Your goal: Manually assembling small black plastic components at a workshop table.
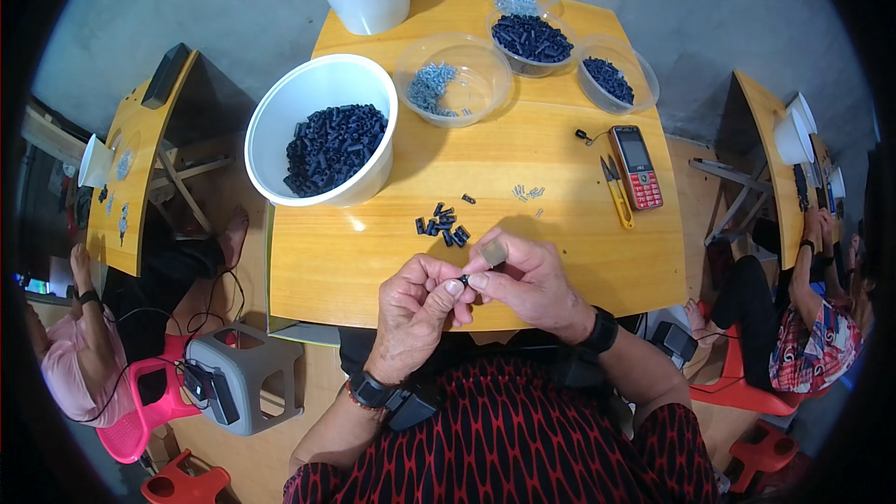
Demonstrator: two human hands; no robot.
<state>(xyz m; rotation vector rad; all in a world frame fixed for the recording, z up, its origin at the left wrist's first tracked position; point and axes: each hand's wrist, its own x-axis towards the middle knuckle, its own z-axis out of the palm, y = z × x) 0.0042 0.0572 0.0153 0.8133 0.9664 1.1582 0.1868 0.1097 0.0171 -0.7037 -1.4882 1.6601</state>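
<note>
My left hand pinches a small black plastic part between thumb and fingertips, just above the table's near edge. Against the same part, my right hand closes thumb and fingers; a tan wrap covers one of its fingers. Anything else inside the pinch is hidden. Beyond my hands lies a loose pile of black plastic pieces, with one more black piece apart from it. Several tiny metal pieces are scattered to the right of the pile.
White buckets of black pieces stand left and far. Clear tubs hold metal bits and black pieces. A red phone and yellow-handled snips lie right. People sit at tables on both sides.
</note>
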